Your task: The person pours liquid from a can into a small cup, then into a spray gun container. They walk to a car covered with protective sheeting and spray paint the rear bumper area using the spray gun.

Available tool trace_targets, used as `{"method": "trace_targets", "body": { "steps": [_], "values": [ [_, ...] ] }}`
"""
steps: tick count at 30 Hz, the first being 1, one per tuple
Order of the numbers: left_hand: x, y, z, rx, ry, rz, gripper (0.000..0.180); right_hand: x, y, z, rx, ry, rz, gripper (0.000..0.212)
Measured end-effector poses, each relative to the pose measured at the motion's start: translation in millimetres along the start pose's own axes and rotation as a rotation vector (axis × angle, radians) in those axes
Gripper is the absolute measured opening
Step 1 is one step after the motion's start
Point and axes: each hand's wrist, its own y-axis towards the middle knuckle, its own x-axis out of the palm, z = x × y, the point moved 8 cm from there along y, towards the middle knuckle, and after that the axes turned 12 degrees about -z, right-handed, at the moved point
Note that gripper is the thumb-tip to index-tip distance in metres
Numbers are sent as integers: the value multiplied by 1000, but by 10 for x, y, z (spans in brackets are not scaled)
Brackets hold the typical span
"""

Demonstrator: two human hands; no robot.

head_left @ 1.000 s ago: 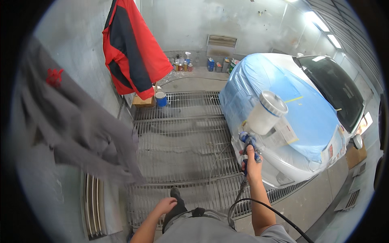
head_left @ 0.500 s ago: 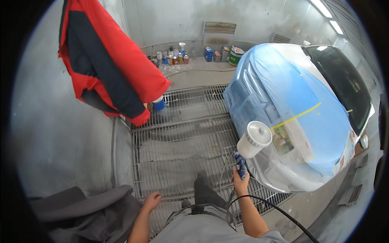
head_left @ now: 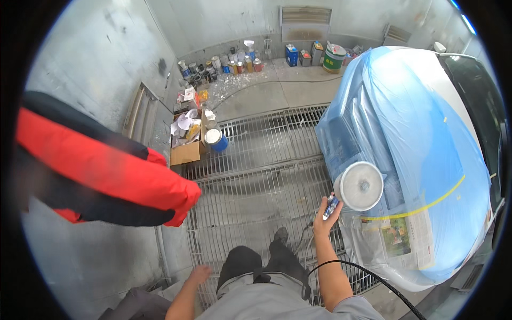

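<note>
My right hand (head_left: 322, 217) is closed around the handle of a spray gun (head_left: 331, 206) with a blue and silver body. On top of the gun sits a round whitish paint cup (head_left: 362, 186) with its lid facing up. A black hose (head_left: 368, 274) runs across my right forearm. Beyond the cup is the front of a white car (head_left: 426, 64), covered in blue plastic film (head_left: 410, 117), yellow tape and newspaper (head_left: 408, 240). My left hand (head_left: 200, 274) hangs low over the floor grating (head_left: 256, 205); its blurred fingers are hard to make out, and no object shows in it.
A red and black jacket (head_left: 106, 165) hangs close on the left. Beyond it are a cardboard box (head_left: 186, 153) of waste and a blue can (head_left: 216, 140). Several paint cans (head_left: 234, 66) and a green bucket (head_left: 334, 57) line the far wall. Dark grey cloth (head_left: 140, 305) lies lower left.
My right hand has raised the spray gun slightly and moved it right, beside the car's front. The view has shifted, bringing the waste box out from behind the jacket. My legs have changed stance.
</note>
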Motion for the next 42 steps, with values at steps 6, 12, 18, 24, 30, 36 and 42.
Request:
{"method": "trace_targets", "body": {
  "steps": [6,12,18,24,30,36,42],
  "values": [
    [-1060,423,3356,505,-3,-16,31,500,875,232,176,30,99,59],
    [-1300,1722,4562,699,268,-236,30,1261,1031,1040,243,-38,116,60],
    [-709,4033,5217,1037,171,-58,61,2362,979,2938,267,-1,221,51],
    [-31,5959,5403,878,-272,-186,31,3084,1152,4497,314,264,160,26],
    [612,7506,5520,651,-233,-723,42,3565,1504,5896,569,425,-185,20],
    [-39,7394,5495,810,56,-273,74,3436,1599,6546,677,334,39,19],
    [-141,6928,5824,1060,-189,-479,79,3327,1838,6867,565,255,134,26]
  ]
}}
